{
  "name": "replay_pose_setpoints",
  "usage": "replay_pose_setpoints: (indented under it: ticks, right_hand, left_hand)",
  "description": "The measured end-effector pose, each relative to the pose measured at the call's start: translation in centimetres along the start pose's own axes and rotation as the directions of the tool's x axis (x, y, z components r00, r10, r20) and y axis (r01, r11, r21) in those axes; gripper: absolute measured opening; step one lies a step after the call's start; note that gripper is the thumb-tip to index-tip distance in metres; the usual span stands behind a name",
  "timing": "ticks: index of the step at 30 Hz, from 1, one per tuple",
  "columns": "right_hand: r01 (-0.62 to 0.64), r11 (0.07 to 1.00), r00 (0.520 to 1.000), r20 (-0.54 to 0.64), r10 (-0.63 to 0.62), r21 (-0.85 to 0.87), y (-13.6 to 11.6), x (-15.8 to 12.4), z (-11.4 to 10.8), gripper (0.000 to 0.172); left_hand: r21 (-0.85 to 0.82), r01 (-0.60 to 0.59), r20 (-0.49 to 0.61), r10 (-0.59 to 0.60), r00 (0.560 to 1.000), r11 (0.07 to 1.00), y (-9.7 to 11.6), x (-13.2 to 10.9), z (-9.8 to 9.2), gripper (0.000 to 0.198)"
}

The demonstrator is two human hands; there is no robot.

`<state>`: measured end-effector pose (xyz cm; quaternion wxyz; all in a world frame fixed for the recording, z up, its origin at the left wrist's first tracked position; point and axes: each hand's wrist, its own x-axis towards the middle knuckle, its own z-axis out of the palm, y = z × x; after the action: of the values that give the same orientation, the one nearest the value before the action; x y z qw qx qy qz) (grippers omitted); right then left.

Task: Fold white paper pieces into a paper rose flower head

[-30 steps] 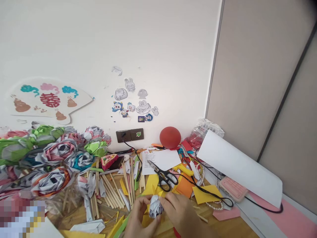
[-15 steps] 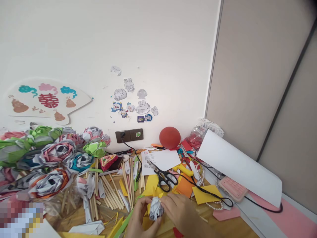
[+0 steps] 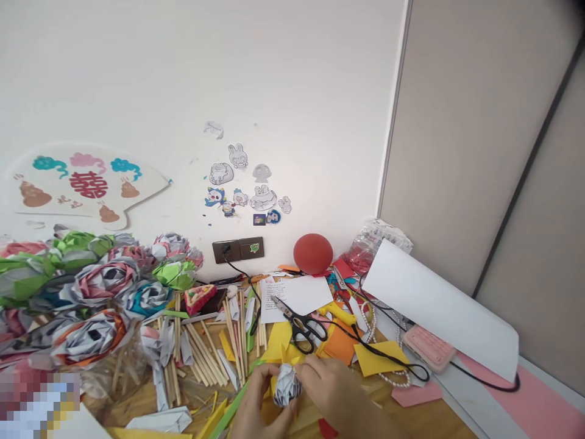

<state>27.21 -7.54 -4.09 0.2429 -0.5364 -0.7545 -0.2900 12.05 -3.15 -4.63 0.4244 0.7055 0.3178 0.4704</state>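
A small folded paper bud (image 3: 287,385), grey-white with yellow strips behind it, is held low in the middle of the view. My left hand (image 3: 256,405) curves round its left side, with the thumb below. From the right, my right hand (image 3: 326,387) pinches at the bud's upper right edge, the fingertips close together. Just above the hands lie black-handled scissors (image 3: 304,328), partly on a written white sheet (image 3: 301,296). Yellow paper (image 3: 277,341) is behind the bud.
Paper flowers (image 3: 105,280) crowd the left side beside wooden sticks (image 3: 205,360). A red balloon (image 3: 313,253) rests by the wall. On the right are a yellow glue gun (image 3: 339,313), a black cable, a pink keypad-like device (image 3: 429,347) and a large white sheet (image 3: 441,305).
The bud is turned slightly and shifted a little left between my hands. Both hands otherwise keep nearly the same grip.
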Motion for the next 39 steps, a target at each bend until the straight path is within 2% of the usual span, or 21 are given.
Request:
replay_pose_setpoints:
  ticks: [4, 7, 14, 18, 23, 28, 34, 39]
  right_hand:
    - [0.029, 0.997, 0.997, 0.072, -0.023, -0.077, -0.2, -0.2, 0.2, 0.016]
    - [0.023, 0.995, 0.998, 0.063, -0.017, -0.094, -0.2, -0.3, 0.5, 0.016]
    - [-0.124, 0.987, 0.992, 0.046, 0.120, 0.105, 0.0, -0.2, 0.4, 0.017]
    - [-0.145, 0.979, 0.989, 0.009, 0.145, 0.145, -0.1, 0.1, -0.4, 0.024]
    - [-0.163, 0.976, 0.979, -0.102, 0.178, 0.142, -0.3, 0.5, -0.8, 0.028]
    - [-0.102, 0.994, 0.978, -0.175, 0.109, 0.049, -0.5, 0.6, -1.0, 0.037]
    - [-0.090, 0.995, 0.971, -0.218, 0.095, 0.036, -0.5, 0.5, -0.8, 0.036]
    - [-0.060, 0.998, 0.977, -0.207, 0.055, -0.018, -0.5, 0.3, -0.4, 0.030]
  left_hand:
    - [0.025, -0.030, -0.001, 0.030, 1.000, 0.999, -0.1, -0.1, 0.0, 0.025]
    - [0.045, -0.026, 0.009, 0.026, 1.000, 0.999, -0.3, -0.1, -0.1, 0.024]
    - [0.060, -0.007, 0.019, 0.006, 1.000, 0.998, -0.3, -0.1, -0.1, 0.025]
    - [0.066, -0.005, 0.008, 0.004, 1.000, 0.998, -0.2, -0.1, -0.1, 0.026]
    - [0.052, -0.002, 0.003, 0.002, 1.000, 0.999, 0.1, 0.0, -0.1, 0.026]
    - [0.076, -0.008, -0.017, 0.009, 1.000, 0.997, 0.2, 0.0, -0.2, 0.025]
    - [0.073, -0.021, -0.008, 0.021, 1.000, 0.997, -0.1, -0.1, -0.2, 0.026]
    - [0.075, -0.030, -0.015, 0.031, 0.999, 0.997, -0.3, -0.1, -0.2, 0.027]
